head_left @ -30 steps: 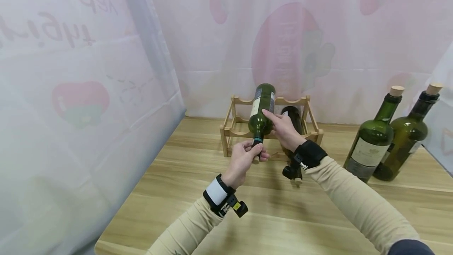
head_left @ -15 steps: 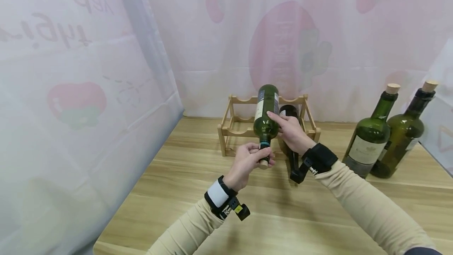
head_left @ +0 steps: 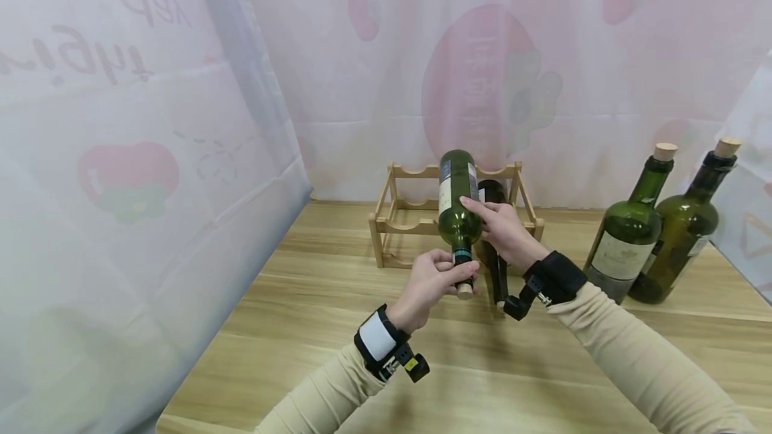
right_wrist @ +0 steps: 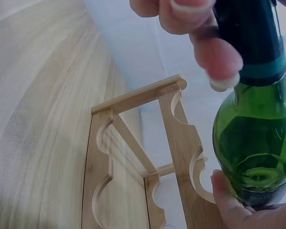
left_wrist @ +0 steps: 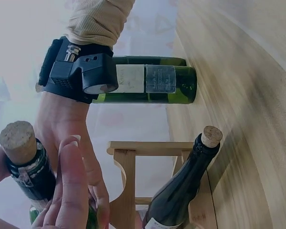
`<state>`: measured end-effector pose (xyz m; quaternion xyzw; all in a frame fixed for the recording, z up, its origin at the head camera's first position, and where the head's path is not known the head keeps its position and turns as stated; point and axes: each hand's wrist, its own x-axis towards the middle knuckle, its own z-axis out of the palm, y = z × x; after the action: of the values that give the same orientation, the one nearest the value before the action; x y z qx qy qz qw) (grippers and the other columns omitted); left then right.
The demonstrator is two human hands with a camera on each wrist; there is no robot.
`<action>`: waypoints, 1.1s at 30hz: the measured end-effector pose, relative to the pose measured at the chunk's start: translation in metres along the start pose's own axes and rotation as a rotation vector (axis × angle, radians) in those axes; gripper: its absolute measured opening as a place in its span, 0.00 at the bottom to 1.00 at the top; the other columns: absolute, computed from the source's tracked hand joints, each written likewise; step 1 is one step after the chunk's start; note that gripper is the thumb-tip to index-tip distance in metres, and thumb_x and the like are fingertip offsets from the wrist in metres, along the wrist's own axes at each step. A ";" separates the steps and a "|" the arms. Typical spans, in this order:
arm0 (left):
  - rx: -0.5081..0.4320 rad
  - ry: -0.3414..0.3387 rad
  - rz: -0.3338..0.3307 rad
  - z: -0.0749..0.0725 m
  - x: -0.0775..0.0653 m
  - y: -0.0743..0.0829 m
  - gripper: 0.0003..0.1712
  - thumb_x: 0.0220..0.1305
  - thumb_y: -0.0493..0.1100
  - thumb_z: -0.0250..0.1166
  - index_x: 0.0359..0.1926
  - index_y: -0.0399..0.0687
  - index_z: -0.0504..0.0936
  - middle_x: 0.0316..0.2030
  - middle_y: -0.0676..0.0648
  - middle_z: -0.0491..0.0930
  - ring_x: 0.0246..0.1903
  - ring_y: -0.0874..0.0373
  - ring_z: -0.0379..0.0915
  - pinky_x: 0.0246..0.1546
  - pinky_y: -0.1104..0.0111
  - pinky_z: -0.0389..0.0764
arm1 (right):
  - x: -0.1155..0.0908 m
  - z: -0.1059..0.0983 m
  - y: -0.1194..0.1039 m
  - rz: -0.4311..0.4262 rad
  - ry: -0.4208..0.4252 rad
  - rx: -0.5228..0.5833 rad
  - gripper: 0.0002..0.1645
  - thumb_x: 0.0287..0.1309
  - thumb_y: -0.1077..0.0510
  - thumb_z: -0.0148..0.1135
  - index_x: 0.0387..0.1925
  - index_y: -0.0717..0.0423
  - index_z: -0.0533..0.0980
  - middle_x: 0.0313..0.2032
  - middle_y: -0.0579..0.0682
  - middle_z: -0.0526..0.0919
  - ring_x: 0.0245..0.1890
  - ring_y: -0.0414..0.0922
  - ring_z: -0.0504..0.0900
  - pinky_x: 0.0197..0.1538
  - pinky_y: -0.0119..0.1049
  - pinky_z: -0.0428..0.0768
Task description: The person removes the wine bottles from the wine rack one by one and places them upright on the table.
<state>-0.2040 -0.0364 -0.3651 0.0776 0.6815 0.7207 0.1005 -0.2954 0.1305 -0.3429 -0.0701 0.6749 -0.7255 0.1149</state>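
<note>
A pale wood-grain tabletop (head_left: 271, 313) fills the near part of the scene, its left edge running diagonally from near to far. Behind it hangs a thin white-and-pink fabric sheet (head_left: 338, 86) printed with strawberries; a second sheet (head_left: 211, 112) closes off the left side, bearing a red fruit print and reversed lettering.

There is one wooden wine rack (head_left: 413, 228), two-tiered with scalloped rails, standing at the far middle of the table. Wine bottles number four, each stopped with a cork. One is the green wine bottle (head_left: 460, 220), held over the rack's front around the middle, neck towards the near side and base towards the far; whether it touches the rails cannot be told. One dark wine bottle (left_wrist: 174, 198) lies in the lower tier at the right, neck near. Two labelled wine bottles (head_left: 627, 246) stand upright, close together, on the right of the table.

Two hands are at work: the left hand (head_left: 427, 283) grips the green bottle's neck just behind the cork, and the right hand (head_left: 505, 230) grips its body from the right, thumb on top. Each wrist carries one black strapped camera (head_left: 551, 278) over a beige sleeve (head_left: 639, 347).
</note>
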 end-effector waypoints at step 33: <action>0.070 -0.061 0.013 0.027 -0.008 -0.001 0.25 0.58 0.42 0.70 0.51 0.36 0.72 0.40 0.37 0.86 0.25 0.61 0.80 0.30 0.67 0.84 | -0.025 -0.017 0.000 0.013 0.040 -0.109 0.47 0.63 0.36 0.56 0.68 0.68 0.60 0.61 0.59 0.69 0.46 0.32 0.79 0.59 0.32 0.76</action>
<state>-0.1898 -0.0118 -0.3648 0.1077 0.7025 0.6942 0.1137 -0.2759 0.1538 -0.3430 -0.0575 0.7161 -0.6881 0.1020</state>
